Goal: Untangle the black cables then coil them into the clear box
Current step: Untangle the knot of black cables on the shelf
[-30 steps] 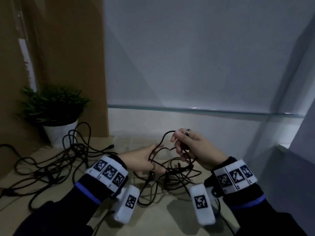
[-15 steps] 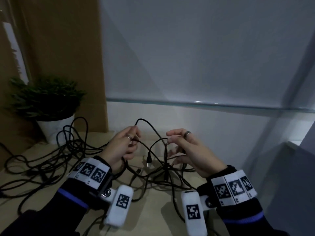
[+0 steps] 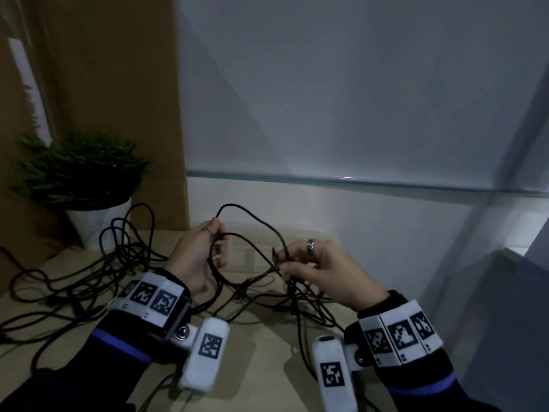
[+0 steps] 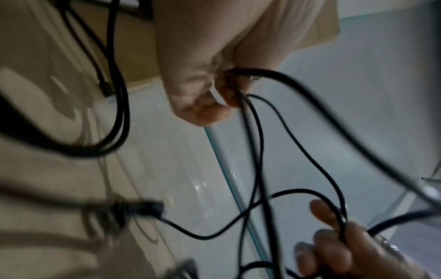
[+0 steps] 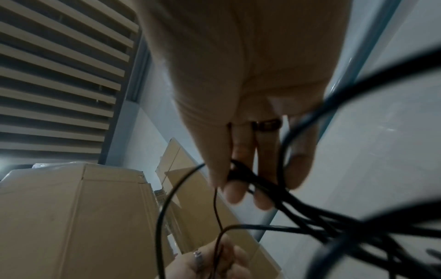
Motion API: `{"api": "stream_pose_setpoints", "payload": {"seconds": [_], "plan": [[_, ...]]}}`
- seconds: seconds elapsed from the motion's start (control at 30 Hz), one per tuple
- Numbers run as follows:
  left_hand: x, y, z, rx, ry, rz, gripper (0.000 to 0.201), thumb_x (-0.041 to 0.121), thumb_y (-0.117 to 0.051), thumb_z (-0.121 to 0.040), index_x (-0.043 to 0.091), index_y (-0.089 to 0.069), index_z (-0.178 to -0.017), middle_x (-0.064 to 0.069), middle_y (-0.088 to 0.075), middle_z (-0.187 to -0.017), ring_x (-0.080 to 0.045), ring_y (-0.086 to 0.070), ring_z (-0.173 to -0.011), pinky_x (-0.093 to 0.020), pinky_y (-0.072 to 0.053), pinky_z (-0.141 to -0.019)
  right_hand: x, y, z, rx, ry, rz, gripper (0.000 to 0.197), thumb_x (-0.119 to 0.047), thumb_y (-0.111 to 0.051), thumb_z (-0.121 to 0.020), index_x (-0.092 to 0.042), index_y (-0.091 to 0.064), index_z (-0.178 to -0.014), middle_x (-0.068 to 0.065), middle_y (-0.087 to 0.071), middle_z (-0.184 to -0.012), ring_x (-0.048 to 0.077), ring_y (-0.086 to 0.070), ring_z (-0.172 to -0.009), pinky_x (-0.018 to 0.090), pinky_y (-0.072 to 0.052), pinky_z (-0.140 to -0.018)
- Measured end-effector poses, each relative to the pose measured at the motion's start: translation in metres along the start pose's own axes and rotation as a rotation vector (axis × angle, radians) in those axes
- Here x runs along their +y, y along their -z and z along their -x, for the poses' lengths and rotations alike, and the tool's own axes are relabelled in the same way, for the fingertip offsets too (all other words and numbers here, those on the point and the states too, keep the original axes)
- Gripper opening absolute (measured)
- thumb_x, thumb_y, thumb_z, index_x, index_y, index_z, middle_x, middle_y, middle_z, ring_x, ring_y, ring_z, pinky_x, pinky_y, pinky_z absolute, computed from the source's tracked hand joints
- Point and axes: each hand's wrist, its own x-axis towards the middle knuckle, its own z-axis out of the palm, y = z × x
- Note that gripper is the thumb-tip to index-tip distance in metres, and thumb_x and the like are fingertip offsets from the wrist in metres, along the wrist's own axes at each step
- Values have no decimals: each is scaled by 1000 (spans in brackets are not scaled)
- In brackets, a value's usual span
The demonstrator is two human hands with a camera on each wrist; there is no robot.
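A tangle of thin black cables (image 3: 261, 295) lies on the tan table (image 3: 261, 352) between my hands, with more loops spread to the left (image 3: 89, 278). My left hand (image 3: 199, 257) pinches a cable loop (image 3: 249, 215) that arcs up and over to my right hand (image 3: 315, 269), which grips several strands near a plug. In the left wrist view my left hand (image 4: 214, 90) pinches the cable (image 4: 286, 79). In the right wrist view my right hand (image 5: 250, 160) holds a bundle of strands (image 5: 298, 207). The clear box (image 3: 297, 236) shows faintly behind my hands.
A potted green plant (image 3: 80, 179) in a white pot stands at the back left among cable loops. Brown cardboard (image 3: 104, 99) leans behind it. A glass shelf edge (image 3: 356, 181) runs across the white wall. A grey surface (image 3: 490, 292) rises at the right.
My hands have drawn a little further apart and the loop between them has spread wider. The hanging USB plug is no longer dangling free between them.
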Motion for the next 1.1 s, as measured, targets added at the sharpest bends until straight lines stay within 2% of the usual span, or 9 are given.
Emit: {"api": "stream_pose_setpoints", "payload": {"seconds": [0.1,0.17,0.27,0.37,0.5,0.63,0.73,0.87,1.1], "plan": [[4,-1,2,62,-122,-232,8,24,-49,-96,21,-57,-96,0,-55,-93,-9,-53,-73,-20,-43,-58,1,2,-4,125,19,-154,12,-2,-52,-92,-7,-62,-90,-2,-61,-64,2,-57,-59,13,-45,-63],[8,-2,9,7,-277,-342,23,38,-59,-87,33,-54,-109,6,-51,-113,-6,-52,-99,-25,-39,-82,2,1,-6,152,44,-120,15,-4,-49,-94,-3,-63,-89,-5,-58,-62,5,-53,-58,18,-44,-63],[13,-7,25,-310,-503,-418,44,56,-72,-62,45,-57,-102,14,-58,-107,1,-55,-101,-22,-42,-90,1,-2,-6,120,54,-42,25,-6,-48,-94,-22,-65,-86,-10,-55,-61,0,-49,-57,16,-41,-61],[6,-13,31,-519,-552,-630,46,43,-74,-61,43,-55,-104,16,-62,-105,-6,-60,-103,-29,-42,-96,-1,-5,-4,-3,66,-35,24,-6,-55,-91,-27,-65,-98,-12,-66,-85,-4,-61,-81,15,-48,-78],[4,-14,31,-583,-456,-596,36,35,-76,-68,23,-58,-96,11,-67,-95,-8,-63,-97,-30,-46,-89,-1,-8,-4,-49,54,18,29,4,-54,-88,-8,-63,-113,-14,-60,-88,-8,-56,-80,13,-43,-78],[5,-12,36,-631,-383,-699,65,60,-81,-48,40,-45,-98,-4,-61,-111,-23,-63,-100,-41,-52,-90,-3,-11,-6,-43,-45,-3,33,3,-43,-93,-24,-61,-100,-9,-56,-78,11,-50,-63,27,-43,-62],[4,-14,36,-584,-442,-875,41,43,-69,-57,45,-37,-83,-8,-56,-109,-31,-61,-87,-49,-52,-77,-5,-13,-7,-70,-32,-53,38,7,-42,-91,-26,-60,-99,-12,-61,-86,7,-55,-62,26,-50,-62],[2,-10,29,-528,-421,-817,15,21,-59,-78,28,-47,-85,-6,-64,-76,-15,-61,-65,-34,-48,-67,2,-9,-7,38,-42,-81,34,9,-54,-83,-23,-53,-93,-2,-49,-80,12,-50,-64,21,-45,-60],[7,-6,15,-269,-304,-452,16,2,-36,-98,12,-46,-92,-13,-54,-70,-18,-62,-48,-26,-53,-45,7,1,-3,102,-57,42,22,-1,-59,-87,-23,-57,-81,-5,-63,-70,3,-61,-59,15,-47,-62]]}}
